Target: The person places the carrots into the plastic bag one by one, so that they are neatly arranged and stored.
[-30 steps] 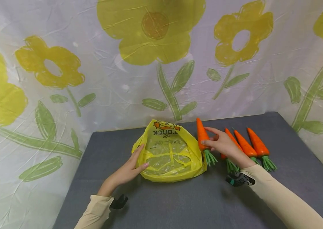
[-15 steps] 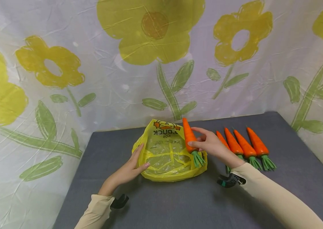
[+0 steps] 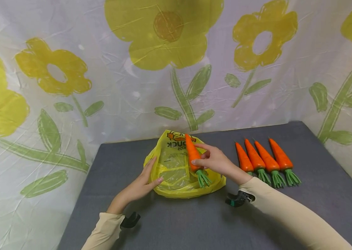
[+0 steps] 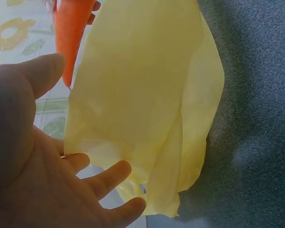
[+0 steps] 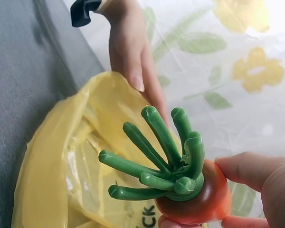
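Note:
My right hand (image 3: 215, 160) pinches an orange carrot (image 3: 192, 151) between thumb and fingers, near its thick end. The carrot overlaps the open mouth of a yellow plastic bag (image 3: 169, 193) in the head view, its tip pointing away and its green stems toward me. Those stems (image 5: 168, 166) fill the middle of the right wrist view. With fingers spread, my left hand (image 3: 141, 184) rests along the bag's left rim. From the left wrist, the bag's outer side (image 4: 133, 85) shows beside the fingers. Part of the bag's inside is hidden by the carrot and right hand.
Several more carrots (image 3: 266, 159) lie in a row on the dark grey tabletop (image 3: 188, 222), right of the bag. A white cloth with yellow flowers (image 3: 126, 100) hangs behind the table. Black straps (image 3: 240, 198) sit around both wrists.
My right hand has carried the carrot leftward from beside the bag to over its mouth, uncovering the row of carrots. My left hand and the bag stay nearly still.

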Demonstrator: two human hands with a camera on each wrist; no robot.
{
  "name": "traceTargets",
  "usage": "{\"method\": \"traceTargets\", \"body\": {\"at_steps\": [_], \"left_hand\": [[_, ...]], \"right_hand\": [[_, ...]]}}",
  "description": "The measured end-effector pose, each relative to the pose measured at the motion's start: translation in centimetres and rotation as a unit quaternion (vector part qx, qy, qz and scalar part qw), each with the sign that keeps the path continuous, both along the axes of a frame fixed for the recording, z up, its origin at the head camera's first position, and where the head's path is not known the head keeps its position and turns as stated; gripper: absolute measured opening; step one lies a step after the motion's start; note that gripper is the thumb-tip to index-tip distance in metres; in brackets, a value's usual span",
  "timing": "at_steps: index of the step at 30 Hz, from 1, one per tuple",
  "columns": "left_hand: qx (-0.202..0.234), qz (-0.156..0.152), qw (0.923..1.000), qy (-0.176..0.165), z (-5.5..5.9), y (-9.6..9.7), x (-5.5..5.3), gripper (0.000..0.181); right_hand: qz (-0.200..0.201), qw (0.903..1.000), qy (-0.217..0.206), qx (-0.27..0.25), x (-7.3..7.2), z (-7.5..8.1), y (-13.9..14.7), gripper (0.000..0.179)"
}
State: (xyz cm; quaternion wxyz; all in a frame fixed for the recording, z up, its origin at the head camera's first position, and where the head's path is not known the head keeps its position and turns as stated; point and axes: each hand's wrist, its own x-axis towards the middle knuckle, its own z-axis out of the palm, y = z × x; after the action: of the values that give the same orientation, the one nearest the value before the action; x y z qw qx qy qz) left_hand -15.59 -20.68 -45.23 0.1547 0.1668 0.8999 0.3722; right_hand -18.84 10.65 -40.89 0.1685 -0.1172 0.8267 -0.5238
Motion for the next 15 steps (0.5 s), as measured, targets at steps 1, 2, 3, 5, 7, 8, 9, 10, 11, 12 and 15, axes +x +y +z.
{"method": "traceTargets", "body": {"at_steps": [1, 2, 3, 5, 7, 8, 9, 10, 11, 12, 15], "left_hand": [[-0.003, 0.002, 1.0000, 0.002, 0.0, 0.0, 0.0, 0.088], [-0.006, 0.003, 1.0000, 0.005, 0.0, 0.0, 0.0, 0.088], [-0.009, 0.005, 0.9999, 0.007, 0.0, 0.0, 0.0, 0.087], [-0.015, 0.007, 0.9998, 0.012, 0.0, 0.1, 0.0, 0.086], [-0.023, 0.008, 0.9996, 0.017, 0.1, 0.1, 0.0, 0.084], [-0.025, 0.007, 0.9995, 0.018, 0.1, 0.0, 0.0, 0.083], [-0.027, 0.007, 0.9994, 0.019, 0.1, 0.0, -0.1, 0.082], [-0.029, 0.005, 0.9994, 0.020, 0.1, 0.0, -0.1, 0.082], [-0.033, 0.005, 0.9992, 0.021, 0.0, 0.0, -0.2, 0.083], [-0.035, 0.005, 0.9991, 0.022, 0.0, 0.0, -0.3, 0.083], [-0.037, 0.006, 0.9990, 0.024, -0.1, 0.0, -0.4, 0.086]], "right_hand": [[-0.001, 1.0000, -0.003, 0.000, 0.0, 0.0, -0.2, 0.072], [-0.002, 1.0000, -0.007, -0.001, 0.0, 0.0, -0.3, 0.072], [0.000, 1.0000, -0.008, 0.000, 0.1, -0.1, -0.5, 0.071], [0.003, 1.0000, -0.009, 0.003, 0.1, -0.1, -0.8, 0.071], [0.005, 0.9999, -0.012, 0.001, 0.0, -0.2, -1.1, 0.070], [0.006, 0.9999, -0.014, 0.000, 0.0, -0.2, -1.3, 0.070], [0.009, 0.9999, -0.014, -0.002, 0.0, -0.3, -1.4, 0.070], [0.010, 0.9998, -0.015, -0.004, 0.0, -0.3, -1.6, 0.070], [0.012, 0.9998, -0.017, -0.008, 0.0, -0.4, -1.8, 0.070], [0.013, 0.9997, -0.018, -0.009, -0.1, -0.5, -1.9, 0.070], [0.014, 0.9996, -0.023, -0.010, -0.2, -0.7, -2.4, 0.071]]}}
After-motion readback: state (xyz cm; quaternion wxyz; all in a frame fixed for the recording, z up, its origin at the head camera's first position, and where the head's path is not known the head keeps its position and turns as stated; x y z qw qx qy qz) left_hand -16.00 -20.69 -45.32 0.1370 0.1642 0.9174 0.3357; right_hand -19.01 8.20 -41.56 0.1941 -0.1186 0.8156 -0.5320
